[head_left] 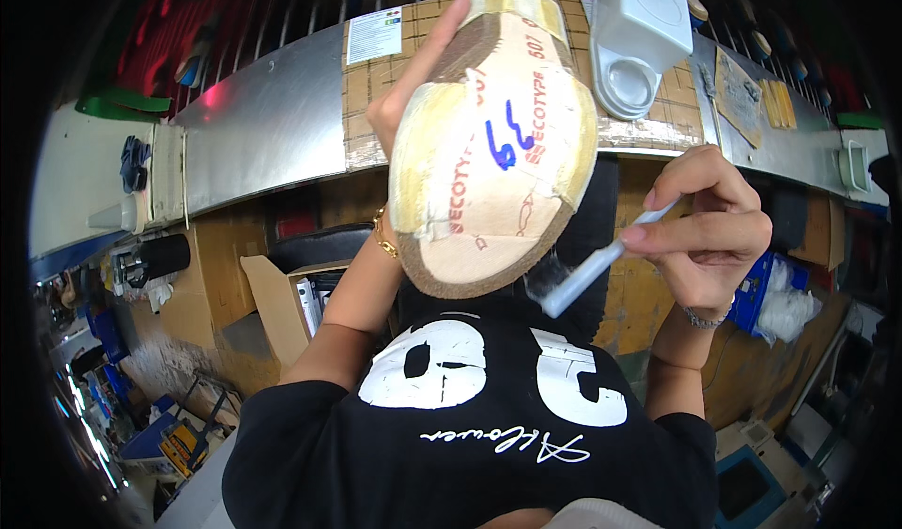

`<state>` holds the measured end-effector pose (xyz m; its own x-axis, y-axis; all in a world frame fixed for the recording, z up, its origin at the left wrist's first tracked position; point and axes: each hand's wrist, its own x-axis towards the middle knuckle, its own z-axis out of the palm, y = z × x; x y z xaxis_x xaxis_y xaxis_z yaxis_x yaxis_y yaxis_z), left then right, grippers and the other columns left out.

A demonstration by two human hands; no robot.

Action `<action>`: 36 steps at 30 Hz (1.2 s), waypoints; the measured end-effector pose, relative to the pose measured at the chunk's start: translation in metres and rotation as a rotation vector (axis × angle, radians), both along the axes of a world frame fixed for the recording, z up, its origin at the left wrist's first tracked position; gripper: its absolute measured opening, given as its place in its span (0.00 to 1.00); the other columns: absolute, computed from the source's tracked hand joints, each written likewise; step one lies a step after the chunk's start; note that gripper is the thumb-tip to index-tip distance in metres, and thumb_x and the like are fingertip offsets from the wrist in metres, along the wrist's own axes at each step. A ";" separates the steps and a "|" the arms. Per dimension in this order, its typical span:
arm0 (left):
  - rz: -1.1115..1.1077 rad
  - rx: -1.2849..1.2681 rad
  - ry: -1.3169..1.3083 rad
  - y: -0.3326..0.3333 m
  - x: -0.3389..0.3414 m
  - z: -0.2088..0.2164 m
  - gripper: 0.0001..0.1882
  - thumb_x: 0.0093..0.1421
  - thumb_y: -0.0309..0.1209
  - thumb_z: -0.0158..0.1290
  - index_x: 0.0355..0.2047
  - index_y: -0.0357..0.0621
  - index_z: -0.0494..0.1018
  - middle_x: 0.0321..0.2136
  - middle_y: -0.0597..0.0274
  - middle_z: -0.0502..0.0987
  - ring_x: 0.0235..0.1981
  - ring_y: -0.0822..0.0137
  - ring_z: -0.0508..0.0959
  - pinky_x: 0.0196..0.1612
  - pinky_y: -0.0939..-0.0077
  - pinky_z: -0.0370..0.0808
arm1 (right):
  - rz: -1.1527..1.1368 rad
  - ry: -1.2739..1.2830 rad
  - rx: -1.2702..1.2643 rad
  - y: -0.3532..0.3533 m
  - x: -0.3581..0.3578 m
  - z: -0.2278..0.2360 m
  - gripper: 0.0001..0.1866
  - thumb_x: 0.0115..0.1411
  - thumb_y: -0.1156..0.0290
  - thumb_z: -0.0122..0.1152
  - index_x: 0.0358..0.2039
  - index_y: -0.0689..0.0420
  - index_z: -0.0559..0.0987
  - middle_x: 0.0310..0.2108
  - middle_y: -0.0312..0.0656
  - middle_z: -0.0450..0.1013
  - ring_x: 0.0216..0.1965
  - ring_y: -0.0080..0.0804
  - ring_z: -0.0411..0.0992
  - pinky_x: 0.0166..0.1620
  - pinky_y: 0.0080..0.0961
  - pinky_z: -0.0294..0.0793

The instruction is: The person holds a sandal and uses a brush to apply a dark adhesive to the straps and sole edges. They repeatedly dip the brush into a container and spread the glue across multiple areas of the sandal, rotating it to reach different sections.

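Note:
A shoe (493, 167) without its outsole is held up before my chest, its underside facing the camera. That underside has a pale insole board, yellowish strips along the sides and a brown fuzzy edge. My left hand (411, 92) grips it from behind at the left side; most of the fingers are hidden by the shoe. Between thumb and fingers, my right hand (714, 233) pinches a light-blue, toothbrush-like brush (587, 277). The bristle end points toward the shoe's lower right edge, close to it; I cannot tell whether they touch.
A white pot with a round cup (648, 31) stands on the cardboard-covered part (371, 92) of the metal bench (272, 116). Moving-rack bars with shoes lie beyond. Yellow sticks (777, 104) rest at the right. An open carton (282, 299) is below left, a blue crate (752, 289) below right.

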<state>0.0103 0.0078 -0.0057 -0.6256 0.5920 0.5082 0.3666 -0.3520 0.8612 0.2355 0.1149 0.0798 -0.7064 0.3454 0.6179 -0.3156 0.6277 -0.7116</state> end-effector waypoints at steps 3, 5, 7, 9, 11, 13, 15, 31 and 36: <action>0.059 0.015 0.343 0.002 -0.002 0.002 0.30 0.55 0.35 0.67 0.58 0.41 0.75 0.52 0.53 0.81 0.40 0.67 0.86 0.36 0.78 0.85 | -0.050 -0.031 -0.020 0.005 0.001 -0.006 0.16 0.37 0.82 0.75 0.30 0.51 0.90 0.31 0.36 0.75 0.25 0.18 0.68 0.26 0.13 0.63; -0.011 0.001 0.173 0.000 0.003 0.005 0.32 0.55 0.35 0.67 0.60 0.39 0.73 0.52 0.51 0.80 0.42 0.66 0.86 0.38 0.77 0.85 | -0.079 -0.094 -0.072 0.007 0.002 -0.010 0.15 0.37 0.82 0.75 0.29 0.52 0.90 0.31 0.35 0.75 0.26 0.17 0.69 0.27 0.13 0.64; -0.143 0.006 -0.167 -0.005 0.009 0.008 0.34 0.55 0.35 0.68 0.61 0.37 0.71 0.51 0.50 0.80 0.42 0.65 0.86 0.39 0.76 0.85 | -0.020 -0.083 -0.075 0.009 0.007 -0.012 0.16 0.38 0.83 0.75 0.30 0.52 0.90 0.32 0.36 0.75 0.26 0.18 0.70 0.28 0.13 0.65; -0.161 0.014 -0.215 -0.009 0.015 0.010 0.36 0.55 0.34 0.67 0.62 0.35 0.69 0.51 0.49 0.80 0.43 0.63 0.85 0.40 0.76 0.85 | 0.032 -0.014 -0.139 0.009 0.010 -0.013 0.17 0.38 0.84 0.75 0.32 0.53 0.90 0.32 0.36 0.75 0.27 0.19 0.71 0.29 0.14 0.67; -0.127 0.005 -0.191 -0.010 0.020 0.012 0.36 0.55 0.34 0.67 0.62 0.35 0.69 0.51 0.48 0.80 0.43 0.62 0.85 0.41 0.75 0.85 | -0.060 -0.014 -0.176 0.006 0.012 -0.011 0.17 0.37 0.84 0.75 0.31 0.53 0.90 0.30 0.37 0.75 0.28 0.19 0.71 0.29 0.15 0.67; -0.029 -0.008 -0.108 -0.008 0.022 0.013 0.36 0.55 0.36 0.67 0.62 0.35 0.70 0.51 0.47 0.80 0.43 0.61 0.85 0.41 0.74 0.85 | -0.196 -0.143 -0.057 0.003 0.012 -0.008 0.17 0.36 0.83 0.73 0.30 0.53 0.90 0.29 0.37 0.75 0.28 0.20 0.71 0.29 0.17 0.68; 0.155 -0.034 0.179 -0.004 0.021 0.013 0.36 0.55 0.38 0.68 0.61 0.36 0.71 0.51 0.45 0.80 0.42 0.60 0.86 0.41 0.73 0.85 | -0.080 -0.150 -0.016 0.003 0.010 -0.001 0.15 0.39 0.82 0.72 0.29 0.52 0.90 0.29 0.36 0.75 0.28 0.22 0.70 0.29 0.18 0.67; 0.439 0.089 0.772 0.002 0.025 0.027 0.34 0.54 0.40 0.68 0.56 0.30 0.74 0.51 0.33 0.77 0.43 0.52 0.85 0.38 0.74 0.84 | -0.387 -0.077 0.046 -0.003 -0.029 0.020 0.09 0.49 0.79 0.73 0.34 0.57 0.88 0.27 0.38 0.74 0.30 0.25 0.71 0.34 0.18 0.68; 0.395 0.064 0.693 -0.001 0.025 0.022 0.39 0.51 0.41 0.70 0.57 0.28 0.72 0.52 0.30 0.76 0.46 0.49 0.83 0.42 0.69 0.84 | -0.276 0.003 0.011 0.002 -0.032 0.020 0.11 0.48 0.79 0.74 0.34 0.57 0.89 0.28 0.39 0.76 0.31 0.24 0.73 0.35 0.19 0.69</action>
<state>0.0355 0.0069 0.0162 -0.3118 0.3491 0.8837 0.9189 -0.1257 0.3739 0.2033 0.1174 0.1002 -0.5849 0.5179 0.6242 -0.1337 0.6975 -0.7040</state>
